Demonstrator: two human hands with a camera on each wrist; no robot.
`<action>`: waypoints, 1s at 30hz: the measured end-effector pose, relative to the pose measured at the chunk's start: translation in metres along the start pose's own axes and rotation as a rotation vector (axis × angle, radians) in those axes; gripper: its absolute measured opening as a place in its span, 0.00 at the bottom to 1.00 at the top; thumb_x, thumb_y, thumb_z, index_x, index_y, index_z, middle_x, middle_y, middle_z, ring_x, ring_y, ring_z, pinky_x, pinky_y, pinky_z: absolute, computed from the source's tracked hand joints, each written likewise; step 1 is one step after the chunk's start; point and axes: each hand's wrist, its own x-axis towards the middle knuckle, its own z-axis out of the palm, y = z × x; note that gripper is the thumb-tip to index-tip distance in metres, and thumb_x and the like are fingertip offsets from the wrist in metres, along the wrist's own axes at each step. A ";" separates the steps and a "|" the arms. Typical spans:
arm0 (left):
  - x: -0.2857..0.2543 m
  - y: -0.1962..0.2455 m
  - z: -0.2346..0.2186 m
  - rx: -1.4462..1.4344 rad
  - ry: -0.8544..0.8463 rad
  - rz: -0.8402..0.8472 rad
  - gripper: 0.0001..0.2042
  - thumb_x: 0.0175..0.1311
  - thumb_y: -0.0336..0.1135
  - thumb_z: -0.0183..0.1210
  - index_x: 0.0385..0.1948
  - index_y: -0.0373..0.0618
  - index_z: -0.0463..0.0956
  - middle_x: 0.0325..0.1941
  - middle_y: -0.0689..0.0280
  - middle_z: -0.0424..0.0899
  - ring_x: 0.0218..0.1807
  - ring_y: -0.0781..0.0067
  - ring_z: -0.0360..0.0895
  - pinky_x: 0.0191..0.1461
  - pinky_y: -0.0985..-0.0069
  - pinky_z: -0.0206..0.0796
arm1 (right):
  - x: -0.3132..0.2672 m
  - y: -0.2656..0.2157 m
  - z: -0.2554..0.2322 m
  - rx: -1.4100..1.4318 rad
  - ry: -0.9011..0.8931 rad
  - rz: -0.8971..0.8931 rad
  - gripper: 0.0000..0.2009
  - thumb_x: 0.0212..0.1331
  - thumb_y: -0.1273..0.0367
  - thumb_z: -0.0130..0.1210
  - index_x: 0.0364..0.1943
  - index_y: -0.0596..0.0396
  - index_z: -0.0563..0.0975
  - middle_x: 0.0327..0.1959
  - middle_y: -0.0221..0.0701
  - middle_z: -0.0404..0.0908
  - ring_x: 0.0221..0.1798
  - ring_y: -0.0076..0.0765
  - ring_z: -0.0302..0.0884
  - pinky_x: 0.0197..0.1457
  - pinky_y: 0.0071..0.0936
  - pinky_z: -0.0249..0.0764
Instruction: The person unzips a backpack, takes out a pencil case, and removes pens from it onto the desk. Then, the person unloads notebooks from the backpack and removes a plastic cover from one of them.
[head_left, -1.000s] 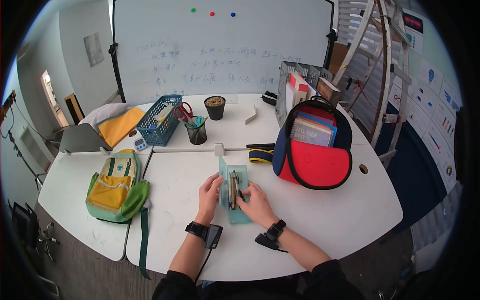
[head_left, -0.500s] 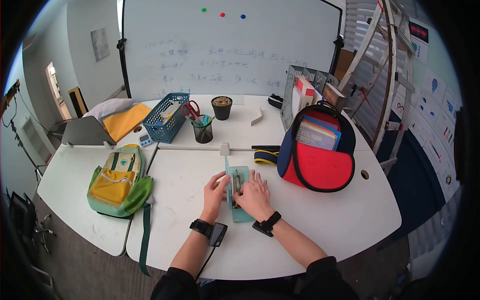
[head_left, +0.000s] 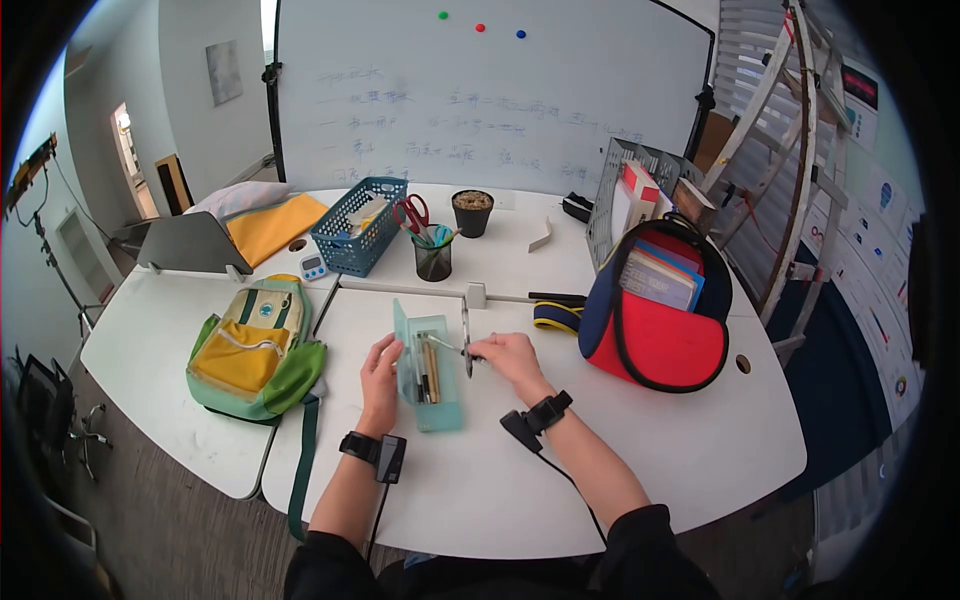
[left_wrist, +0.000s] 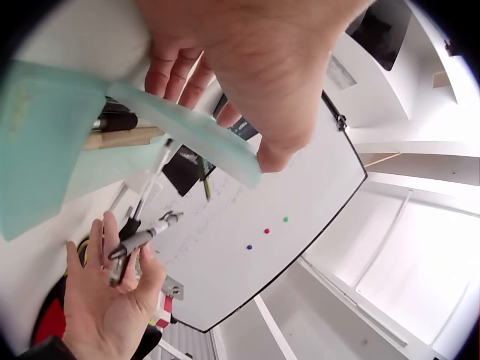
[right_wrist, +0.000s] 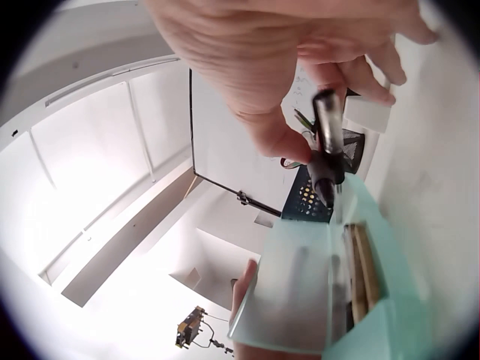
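A translucent teal pencil case (head_left: 438, 400) lies on the white table (head_left: 600, 460) with its lid raised. Several pens and pencils (head_left: 427, 368) lie inside it. My left hand (head_left: 385, 352) grips the raised lid (left_wrist: 187, 135) between thumb and fingers. My right hand (head_left: 488, 350) is just right of the case and pinches a grey and black pen (head_left: 466, 338) above the table. The right wrist view shows that pen (right_wrist: 327, 154) held over the open case (right_wrist: 337, 300), with my left hand's fingers (right_wrist: 244, 289) behind the lid. In the left wrist view my right hand (left_wrist: 112, 285) holds the pen (left_wrist: 139, 241).
A red and navy backpack (head_left: 660, 340) with books stands open at the right, with a rolled strap (head_left: 555, 315) beside it. A green and yellow backpack (head_left: 255, 350) lies at the left. Behind are a blue basket (head_left: 360, 225), a pen cup (head_left: 432, 258), a plant pot (head_left: 472, 212) and a file rack (head_left: 640, 175).
My right hand has left the case and lifted a pen out to the right. My left hand has tilted the lid up. The head view has shifted.
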 end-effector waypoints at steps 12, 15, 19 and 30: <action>0.040 0.002 -0.076 -0.156 0.108 0.067 0.20 0.70 0.39 0.57 0.59 0.39 0.75 0.55 0.66 0.81 0.56 0.74 0.76 0.62 0.77 0.64 | 0.050 -0.044 0.024 -0.688 0.172 -0.317 0.11 0.47 0.62 0.65 0.31 0.54 0.87 0.33 0.41 0.87 0.41 0.46 0.85 0.49 0.39 0.80; 0.044 -0.002 -0.082 -0.191 0.114 0.067 0.20 0.70 0.39 0.57 0.59 0.39 0.75 0.55 0.66 0.81 0.56 0.75 0.76 0.61 0.77 0.65 | 0.068 -0.045 0.029 -0.852 0.169 -0.567 0.07 0.49 0.66 0.62 0.29 0.52 0.86 0.33 0.40 0.86 0.43 0.47 0.84 0.49 0.42 0.79; 0.044 -0.005 -0.084 -0.234 0.097 0.040 0.20 0.70 0.40 0.57 0.59 0.39 0.76 0.54 0.67 0.82 0.55 0.76 0.76 0.59 0.78 0.65 | 0.085 -0.035 0.038 -0.995 0.162 -0.656 0.06 0.50 0.71 0.59 0.31 0.50 0.86 0.34 0.38 0.86 0.45 0.47 0.83 0.49 0.44 0.79; 0.039 0.000 -0.078 -0.193 0.130 0.048 0.21 0.69 0.42 0.57 0.59 0.41 0.75 0.54 0.67 0.81 0.53 0.76 0.76 0.57 0.79 0.66 | 0.060 -0.055 0.019 -1.008 -0.454 -0.541 0.11 0.46 0.75 0.57 0.35 0.50 0.84 0.45 0.34 0.82 0.58 0.41 0.76 0.60 0.36 0.75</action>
